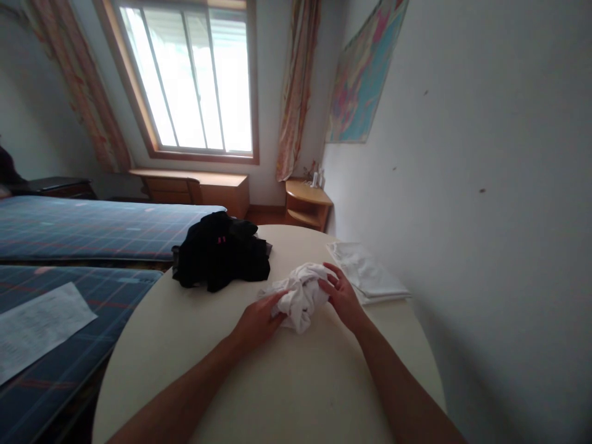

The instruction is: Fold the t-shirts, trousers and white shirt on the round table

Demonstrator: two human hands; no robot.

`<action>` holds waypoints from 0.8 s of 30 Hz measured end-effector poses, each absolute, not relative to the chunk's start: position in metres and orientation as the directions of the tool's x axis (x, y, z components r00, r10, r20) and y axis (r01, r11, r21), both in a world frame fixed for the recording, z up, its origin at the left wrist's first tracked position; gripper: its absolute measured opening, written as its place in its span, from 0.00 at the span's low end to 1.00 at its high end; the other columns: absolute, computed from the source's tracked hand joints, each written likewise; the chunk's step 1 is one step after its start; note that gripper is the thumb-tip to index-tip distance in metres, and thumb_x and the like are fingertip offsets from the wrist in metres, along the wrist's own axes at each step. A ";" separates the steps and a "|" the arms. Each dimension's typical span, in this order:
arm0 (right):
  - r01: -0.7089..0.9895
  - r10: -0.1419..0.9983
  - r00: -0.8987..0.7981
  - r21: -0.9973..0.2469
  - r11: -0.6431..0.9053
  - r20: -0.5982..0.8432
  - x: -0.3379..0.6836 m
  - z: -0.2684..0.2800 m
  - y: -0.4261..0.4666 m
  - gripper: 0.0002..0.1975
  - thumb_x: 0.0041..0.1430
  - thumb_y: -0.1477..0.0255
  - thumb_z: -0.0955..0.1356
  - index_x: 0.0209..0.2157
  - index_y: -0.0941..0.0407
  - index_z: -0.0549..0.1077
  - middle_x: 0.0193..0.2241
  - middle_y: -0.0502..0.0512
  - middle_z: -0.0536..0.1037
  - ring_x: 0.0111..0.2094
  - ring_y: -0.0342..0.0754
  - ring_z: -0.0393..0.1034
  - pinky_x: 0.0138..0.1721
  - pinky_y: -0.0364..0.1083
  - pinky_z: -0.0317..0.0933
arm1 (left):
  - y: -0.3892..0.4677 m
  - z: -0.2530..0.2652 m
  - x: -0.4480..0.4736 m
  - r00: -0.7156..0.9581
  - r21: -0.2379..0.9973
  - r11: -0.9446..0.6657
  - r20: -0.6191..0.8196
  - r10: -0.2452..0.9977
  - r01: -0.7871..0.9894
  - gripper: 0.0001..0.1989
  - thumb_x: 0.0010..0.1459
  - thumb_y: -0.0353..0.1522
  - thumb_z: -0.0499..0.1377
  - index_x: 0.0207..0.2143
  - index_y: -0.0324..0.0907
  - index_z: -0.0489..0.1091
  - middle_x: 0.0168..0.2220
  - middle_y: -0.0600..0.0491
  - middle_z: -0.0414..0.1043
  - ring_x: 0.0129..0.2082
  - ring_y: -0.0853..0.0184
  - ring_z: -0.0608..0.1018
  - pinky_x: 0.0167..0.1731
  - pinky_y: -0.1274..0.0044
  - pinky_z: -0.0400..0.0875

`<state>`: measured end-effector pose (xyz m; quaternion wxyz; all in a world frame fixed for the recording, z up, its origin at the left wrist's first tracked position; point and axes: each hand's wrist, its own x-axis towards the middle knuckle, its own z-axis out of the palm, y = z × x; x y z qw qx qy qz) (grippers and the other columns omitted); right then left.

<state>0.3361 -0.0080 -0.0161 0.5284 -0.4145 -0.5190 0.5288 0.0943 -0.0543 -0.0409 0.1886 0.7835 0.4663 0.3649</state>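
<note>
A crumpled white cloth, its exact kind not clear, lies bunched on the round cream table. My left hand grips its left side, the thumb and fingers closed on the fabric. On the opposite side, my right hand has its fingers curled against the cloth's right edge. Behind and to the left sits a heap of black clothing with small pink marks. Flat white folded fabric rests to the right, just beyond my right hand.
The white wall runs close along the table's right side. Mattresses with blue plaid covers are at the left, one bearing a printed sheet. A wooden corner shelf and a low desk stand near the window.
</note>
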 end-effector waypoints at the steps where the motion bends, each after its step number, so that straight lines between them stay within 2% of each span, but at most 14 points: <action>1: -0.127 0.991 -0.068 -0.987 0.103 0.112 0.337 -0.016 -0.007 0.34 0.48 0.55 0.73 0.55 0.51 0.63 0.47 0.57 0.77 0.38 0.51 0.74 0.32 0.46 0.69 | -0.053 -0.040 0.094 0.246 0.693 -0.450 0.379 0.892 0.563 0.20 0.61 0.37 0.57 0.55 0.46 0.70 0.49 0.49 0.77 0.47 0.57 0.78 0.48 0.68 0.71; 3: -0.135 0.992 0.019 -0.983 0.124 0.123 0.342 -0.017 -0.002 0.32 0.48 0.55 0.73 0.52 0.53 0.65 0.44 0.57 0.78 0.36 0.50 0.74 0.33 0.47 0.69 | -0.049 -0.034 0.090 0.102 0.801 -0.367 0.364 0.926 0.473 0.17 0.63 0.41 0.55 0.47 0.42 0.74 0.41 0.50 0.79 0.41 0.59 0.79 0.41 0.73 0.73; 5: -0.152 0.983 0.126 -0.977 0.152 0.133 0.349 -0.019 0.003 0.30 0.48 0.55 0.73 0.50 0.53 0.66 0.44 0.58 0.78 0.37 0.51 0.75 0.35 0.48 0.70 | -0.044 -0.028 0.083 -0.070 0.878 -0.281 0.332 0.941 0.387 0.21 0.62 0.45 0.53 0.41 0.38 0.76 0.34 0.51 0.79 0.35 0.61 0.79 0.35 0.75 0.72; 7: -0.123 0.965 0.220 -0.977 0.174 0.144 0.356 -0.022 0.009 0.28 0.49 0.56 0.72 0.49 0.53 0.66 0.47 0.60 0.77 0.39 0.51 0.74 0.37 0.49 0.70 | -0.038 -0.026 0.076 -0.206 0.926 -0.188 0.265 0.942 0.328 0.24 0.62 0.48 0.52 0.38 0.36 0.75 0.30 0.51 0.76 0.31 0.62 0.77 0.30 0.75 0.72; 9: 0.012 0.938 0.277 -0.977 0.212 0.207 0.362 -0.024 0.011 0.28 0.51 0.56 0.70 0.50 0.54 0.67 0.51 0.62 0.74 0.41 0.52 0.74 0.40 0.52 0.70 | -0.033 -0.028 0.069 -0.280 0.935 -0.131 0.229 0.932 0.329 0.25 0.61 0.48 0.51 0.39 0.36 0.74 0.30 0.50 0.75 0.31 0.61 0.77 0.32 0.73 0.73; 10: 0.120 0.921 0.280 -0.962 0.246 0.270 0.363 -0.025 0.011 0.27 0.52 0.56 0.69 0.50 0.54 0.68 0.53 0.63 0.73 0.43 0.53 0.73 0.42 0.54 0.69 | -0.031 -0.031 0.067 -0.302 0.923 -0.137 0.254 0.919 0.359 0.23 0.61 0.47 0.52 0.42 0.36 0.74 0.34 0.48 0.76 0.35 0.60 0.78 0.36 0.70 0.73; 13: 0.454 0.854 0.140 -0.799 0.394 0.501 0.359 -0.023 0.004 0.19 0.56 0.58 0.68 0.45 0.55 0.72 0.52 0.63 0.73 0.50 0.56 0.69 0.53 0.60 0.62 | -0.027 -0.038 0.065 -0.299 0.790 -0.288 0.501 0.812 0.541 0.21 0.60 0.39 0.55 0.52 0.37 0.69 0.50 0.42 0.71 0.51 0.56 0.73 0.54 0.63 0.67; 15: 0.552 0.826 -0.092 -0.662 0.507 0.556 0.351 -0.020 -0.006 0.14 0.58 0.59 0.68 0.40 0.54 0.75 0.49 0.61 0.75 0.53 0.56 0.67 0.57 0.60 0.58 | -0.029 -0.041 0.066 -0.191 0.643 -0.411 0.658 0.729 0.646 0.24 0.59 0.34 0.55 0.58 0.39 0.64 0.57 0.41 0.66 0.59 0.56 0.67 0.60 0.62 0.60; 16: 0.559 0.812 -0.231 -0.610 0.562 0.537 0.346 -0.018 -0.012 0.14 0.57 0.59 0.70 0.39 0.54 0.75 0.49 0.61 0.75 0.54 0.56 0.66 0.58 0.59 0.57 | -0.030 -0.041 0.067 -0.110 0.576 -0.459 0.696 0.710 0.677 0.25 0.60 0.33 0.54 0.59 0.40 0.62 0.59 0.42 0.64 0.61 0.57 0.66 0.62 0.62 0.57; 18: 0.534 0.761 -0.478 -0.543 0.648 0.438 0.336 -0.016 -0.021 0.18 0.52 0.59 0.74 0.43 0.52 0.76 0.52 0.59 0.74 0.56 0.56 0.64 0.59 0.57 0.56 | -0.034 -0.042 0.071 0.046 0.495 -0.513 0.686 0.726 0.701 0.25 0.60 0.32 0.54 0.60 0.41 0.61 0.61 0.43 0.64 0.62 0.58 0.65 0.63 0.62 0.57; 20: 0.519 0.714 -0.608 -0.507 0.689 0.347 0.330 -0.017 -0.025 0.20 0.49 0.61 0.76 0.43 0.51 0.76 0.56 0.58 0.72 0.59 0.57 0.62 0.60 0.57 0.56 | -0.036 -0.044 0.072 0.134 0.495 -0.497 0.599 0.789 0.713 0.23 0.61 0.33 0.55 0.59 0.42 0.64 0.59 0.44 0.67 0.60 0.57 0.68 0.61 0.62 0.61; 22: 0.546 0.731 -0.607 -0.506 0.668 0.311 0.328 -0.019 -0.024 0.10 0.53 0.64 0.74 0.37 0.52 0.77 0.52 0.58 0.75 0.55 0.57 0.67 0.57 0.56 0.58 | -0.036 -0.045 0.072 0.150 0.529 -0.437 0.499 0.854 0.727 0.20 0.61 0.35 0.55 0.55 0.43 0.68 0.54 0.45 0.73 0.55 0.57 0.73 0.56 0.64 0.67; 24: 0.607 0.813 -0.485 -0.545 0.578 0.322 0.334 -0.019 -0.019 0.07 0.60 0.64 0.69 0.34 0.53 0.76 0.44 0.59 0.80 0.47 0.54 0.73 0.52 0.54 0.62 | -0.035 -0.045 0.068 0.109 0.563 -0.354 0.422 0.900 0.747 0.15 0.62 0.35 0.55 0.50 0.45 0.72 0.46 0.48 0.77 0.47 0.58 0.77 0.49 0.67 0.71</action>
